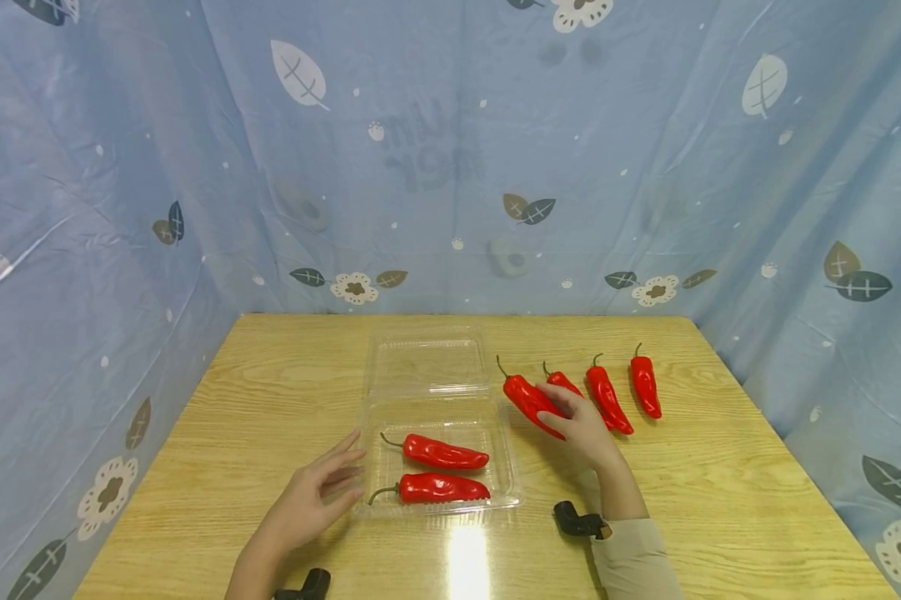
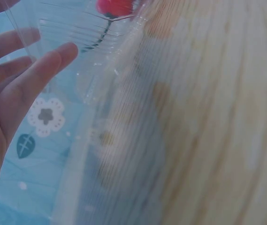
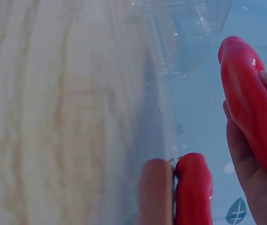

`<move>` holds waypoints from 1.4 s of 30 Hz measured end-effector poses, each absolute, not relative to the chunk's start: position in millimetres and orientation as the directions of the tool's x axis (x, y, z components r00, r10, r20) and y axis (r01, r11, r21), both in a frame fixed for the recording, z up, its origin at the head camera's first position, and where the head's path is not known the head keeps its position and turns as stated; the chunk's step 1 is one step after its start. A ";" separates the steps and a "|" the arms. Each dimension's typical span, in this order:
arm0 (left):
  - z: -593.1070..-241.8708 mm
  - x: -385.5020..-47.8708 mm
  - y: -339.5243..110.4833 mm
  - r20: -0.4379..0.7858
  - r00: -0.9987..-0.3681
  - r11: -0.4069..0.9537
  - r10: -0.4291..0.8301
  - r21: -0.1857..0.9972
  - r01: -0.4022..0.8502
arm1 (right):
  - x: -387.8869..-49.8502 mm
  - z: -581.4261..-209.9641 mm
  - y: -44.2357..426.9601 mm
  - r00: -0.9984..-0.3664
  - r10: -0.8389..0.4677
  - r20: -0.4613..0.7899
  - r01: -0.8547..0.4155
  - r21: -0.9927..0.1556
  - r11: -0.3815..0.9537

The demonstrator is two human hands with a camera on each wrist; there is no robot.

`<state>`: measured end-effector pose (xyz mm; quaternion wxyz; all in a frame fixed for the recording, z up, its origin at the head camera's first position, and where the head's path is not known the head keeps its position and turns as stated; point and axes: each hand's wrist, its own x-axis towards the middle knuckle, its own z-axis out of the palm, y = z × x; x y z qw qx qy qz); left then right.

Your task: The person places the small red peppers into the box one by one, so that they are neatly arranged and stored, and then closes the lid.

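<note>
My right hand holds a red pepper between thumb and fingers, right of the clear plastic box; in the right wrist view this pepper is gripped by the right hand. Two red peppers, an upper one and a lower one, lie in the box, stems to the left. My left hand is at the box's left side, fingers extended; the left wrist view shows the hand beside the clear wall. Whether it touches cannot be told.
Three more red peppers lie at the right: one partly behind my right hand, another beside it, and one farthest right. The box's open lid extends toward the back. A patterned blue curtain surrounds the wooden table.
</note>
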<state>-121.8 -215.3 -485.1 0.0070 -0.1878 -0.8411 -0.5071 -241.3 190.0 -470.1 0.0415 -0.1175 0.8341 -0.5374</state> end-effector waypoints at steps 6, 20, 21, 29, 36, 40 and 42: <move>-485.3 -122.4 -215.8 0.204 -0.928 0.416 0.312 0.849 0.327 | -237.6 -460.3 185.3 -0.960 -0.263 0.093 -0.187 -0.915 0.357; -484.3 -124.5 -216.5 0.188 -0.930 0.414 0.316 0.855 0.313 | -225.4 -444.1 150.7 -0.920 -0.371 0.130 -0.273 -0.889 0.367; -484.1 -124.5 -216.6 0.185 -0.930 0.414 0.316 0.856 0.311 | -225.2 -443.8 148.0 -0.914 -0.383 0.130 -0.281 -0.887 0.368; -484.0 -124.9 -217.5 0.188 -0.927 0.396 0.324 0.863 0.313 | -225.8 -442.7 124.6 -0.867 -0.477 0.142 -0.351 -0.854 0.384; -487.5 -124.1 -216.9 0.205 -0.923 0.395 0.326 0.857 0.330 | -228.2 -446.1 108.7 -0.829 -0.545 0.124 -0.388 -0.830 0.401; -487.4 -123.6 -216.6 0.205 -0.925 0.394 0.319 0.859 0.326 | -227.8 -446.5 101.4 -0.815 -0.565 0.124 -0.399 -0.828 0.394; -486.9 -123.4 -216.5 0.204 -0.927 0.392 0.316 0.861 0.323 | -227.5 -446.2 97.8 -0.812 -0.572 0.117 -0.396 -0.830 0.393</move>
